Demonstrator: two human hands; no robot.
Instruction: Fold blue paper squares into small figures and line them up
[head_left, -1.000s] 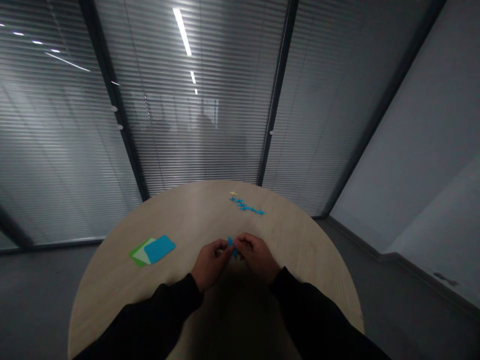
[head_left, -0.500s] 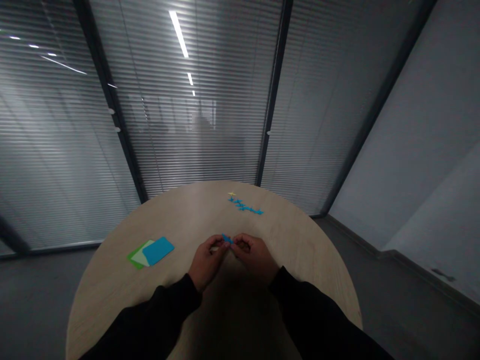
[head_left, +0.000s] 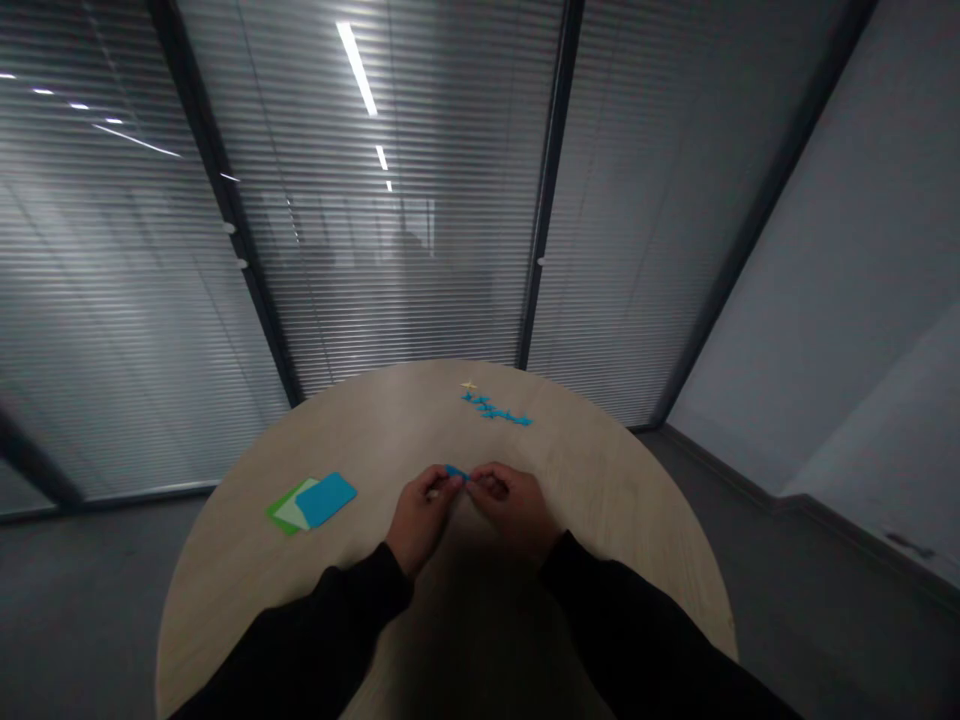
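Between my fingertips is a small piece of blue paper (head_left: 454,471), partly covered by the fingers; its folds are too small to make out. My left hand (head_left: 422,512) pinches its left side between thumb and fingers. From the right, my right hand (head_left: 514,503) pinches the other end, and the two hands nearly touch. Farther back, several small blue folded paper pieces (head_left: 496,412) lie in a slanting row, with a yellow star-like piece (head_left: 469,385) at its far end.
Blue paper sheets (head_left: 328,498) overlap pale green (head_left: 297,508) and bright green (head_left: 279,511) ones to the left of my hands. Everything rests on a round wooden table (head_left: 600,500). Blinds (head_left: 405,300) over glass panels stand behind it, a pale wall (head_left: 840,270) at right.
The view has shifted a little, so the table and papers appear slightly farther right. Both hands still pinch the blue paper, which now looks flatter and shows less between the fingers.
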